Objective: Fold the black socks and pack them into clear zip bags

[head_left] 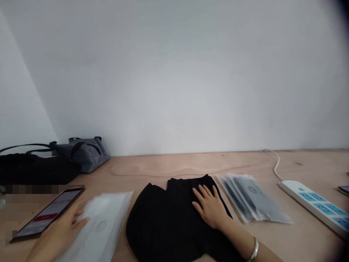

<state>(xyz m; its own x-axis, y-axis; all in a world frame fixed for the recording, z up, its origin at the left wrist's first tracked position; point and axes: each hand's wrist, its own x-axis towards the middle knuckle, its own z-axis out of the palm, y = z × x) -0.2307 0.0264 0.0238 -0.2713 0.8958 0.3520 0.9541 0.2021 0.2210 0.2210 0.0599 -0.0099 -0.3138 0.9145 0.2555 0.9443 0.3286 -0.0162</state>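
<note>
A black folded garment (163,218) lies on the wooden table in front of me; its exact kind does not show. My right hand (211,207) rests flat on its right part, fingers spread, with a silver bangle on the wrist. At the left, my left hand (61,229) is over the left edge of a stack of frosted plastic bags (105,218). It is blurred by motion, but the thumb and a finger look apart, and nothing shows between them. A small skin-coloured patch (204,258) shows at the bottom edge; I cannot make out what it is.
Several frosted bags with dark contents (256,198) lie right of the garment. Farther right is a white power strip (316,205) with its cord. A phone (49,214) lies at left, behind it a black bag (35,169) and a striped bag (89,154). A wall stands behind the table.
</note>
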